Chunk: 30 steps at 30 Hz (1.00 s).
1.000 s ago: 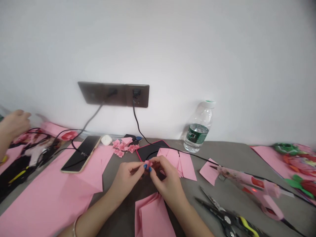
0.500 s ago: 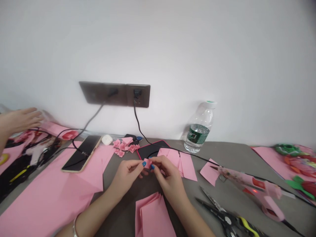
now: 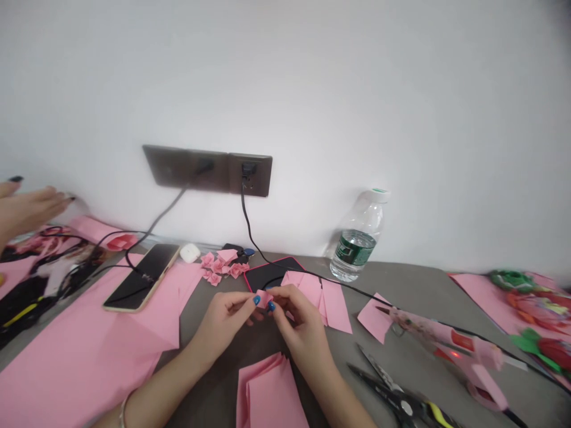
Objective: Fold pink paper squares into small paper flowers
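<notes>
- Glossy blue polish [image 3: 256,300] coats the thumbnail of the left hand [image 3: 223,327].
- The right hand [image 3: 306,327] sports a matching bright blue thumbnail [image 3: 271,306].
- A thin, pale bracelet [image 3: 122,412] rings the bare left forearm [image 3: 172,379].

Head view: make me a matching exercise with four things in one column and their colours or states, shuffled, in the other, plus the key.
1. glue gun
2. scissors
3. water bottle
4. small pink paper piece

A. clear, with a green label
B. showing a red light
C. pinched by the left hand and right hand
D. lying with blades apart

Pairs: 1-B, 2-D, 3-A, 4-C
</notes>
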Each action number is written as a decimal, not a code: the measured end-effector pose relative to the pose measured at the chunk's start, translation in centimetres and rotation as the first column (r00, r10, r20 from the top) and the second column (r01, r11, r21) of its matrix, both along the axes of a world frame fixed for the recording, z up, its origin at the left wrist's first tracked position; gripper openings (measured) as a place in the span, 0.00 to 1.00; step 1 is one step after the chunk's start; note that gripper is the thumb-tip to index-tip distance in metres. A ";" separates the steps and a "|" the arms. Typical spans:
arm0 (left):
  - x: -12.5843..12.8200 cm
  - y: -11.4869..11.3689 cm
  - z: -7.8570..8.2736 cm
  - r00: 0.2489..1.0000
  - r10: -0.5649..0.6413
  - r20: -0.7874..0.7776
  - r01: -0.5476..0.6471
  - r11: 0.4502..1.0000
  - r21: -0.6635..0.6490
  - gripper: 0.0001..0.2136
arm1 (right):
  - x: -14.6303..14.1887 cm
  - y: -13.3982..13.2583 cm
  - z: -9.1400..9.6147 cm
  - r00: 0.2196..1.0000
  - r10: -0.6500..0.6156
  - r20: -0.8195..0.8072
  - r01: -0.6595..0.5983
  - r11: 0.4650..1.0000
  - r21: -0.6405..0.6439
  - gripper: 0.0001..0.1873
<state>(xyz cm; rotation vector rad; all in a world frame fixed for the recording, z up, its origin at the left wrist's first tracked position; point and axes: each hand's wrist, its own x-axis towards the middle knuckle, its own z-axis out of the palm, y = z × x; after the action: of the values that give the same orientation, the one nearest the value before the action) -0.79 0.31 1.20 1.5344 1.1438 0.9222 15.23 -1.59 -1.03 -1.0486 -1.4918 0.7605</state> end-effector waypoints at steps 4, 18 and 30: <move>0.0 0.0 0.0 1.000 -0.007 0.012 0.007 1.000 0.001 0.15 | 0.1 0.0 -0.2 1.000 0.024 0.001 -0.024 1.000 0.006 0.09; 0.0 -0.1 -0.2 0.999 -0.040 0.015 0.040 0.999 -0.016 0.14 | 0.0 0.0 -0.2 0.994 -0.084 0.065 0.084 0.996 -0.010 0.09; 0.3 0.0 -0.2 0.976 -0.091 0.200 0.128 0.975 -0.180 0.13 | 0.4 -0.3 0.8 0.955 -0.160 0.249 0.106 0.970 0.217 0.10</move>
<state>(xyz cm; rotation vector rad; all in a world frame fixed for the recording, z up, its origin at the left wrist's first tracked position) -0.50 0.27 1.01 1.3095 0.9709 0.8383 15.60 -1.89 -0.20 -1.1148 -1.6665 0.3731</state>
